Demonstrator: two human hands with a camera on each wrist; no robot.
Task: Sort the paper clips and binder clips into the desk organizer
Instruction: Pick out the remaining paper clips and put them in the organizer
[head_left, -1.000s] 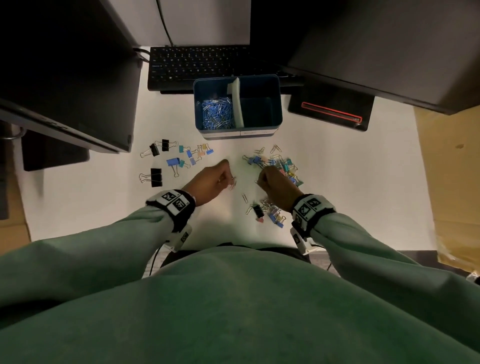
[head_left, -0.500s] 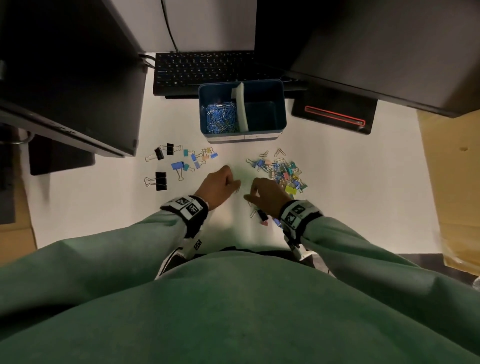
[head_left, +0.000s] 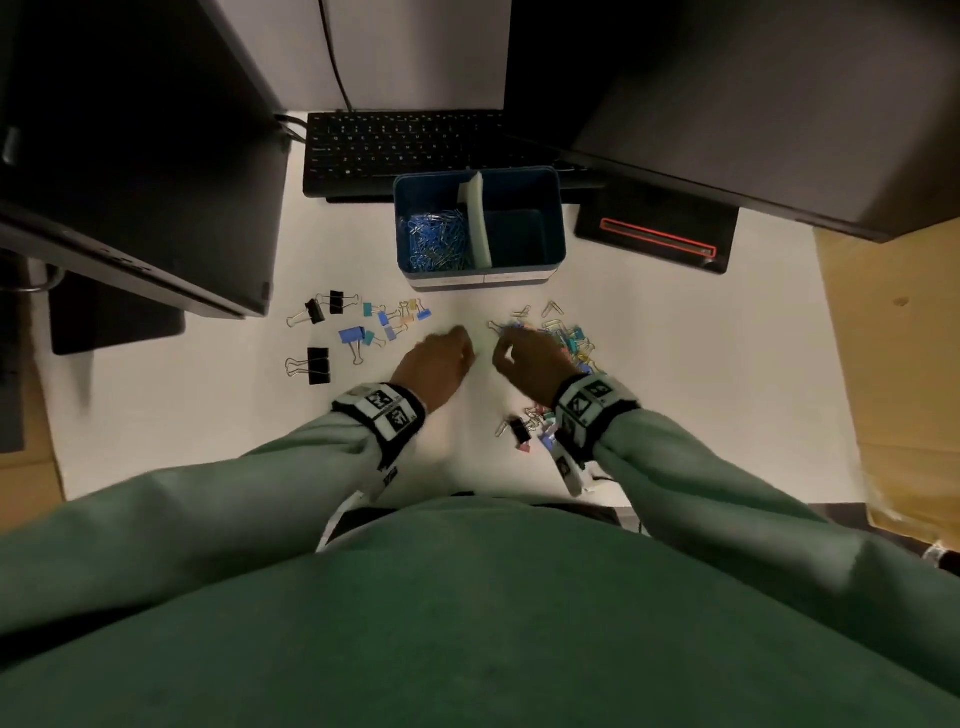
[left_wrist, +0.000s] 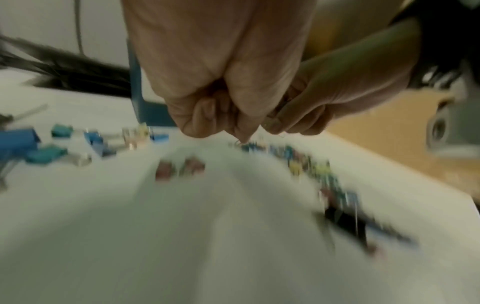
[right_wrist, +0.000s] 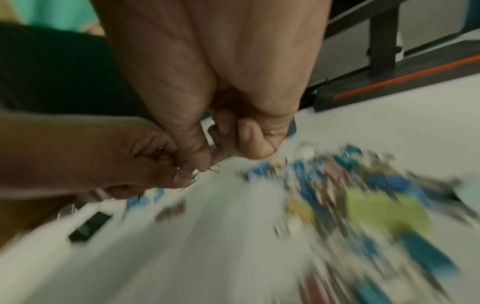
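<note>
both hands have drawn together before the desk organizer (head_left: 480, 280), left hand (head_left: 434, 364) and right hand (head_left: 530, 358) pinching paper clips (right_wrist: 205, 172).

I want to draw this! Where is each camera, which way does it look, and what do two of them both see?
Head: on the person's head, looking down at the desk, the blue organizer, the left hand, the right hand and green sleeves.
Left wrist: on the left wrist, looking along the curled left hand toward the blurry clips.
Right wrist: on the right wrist, looking along the right hand pinching paper clips.
Shared: both wrist views show both hands close together.
</note>
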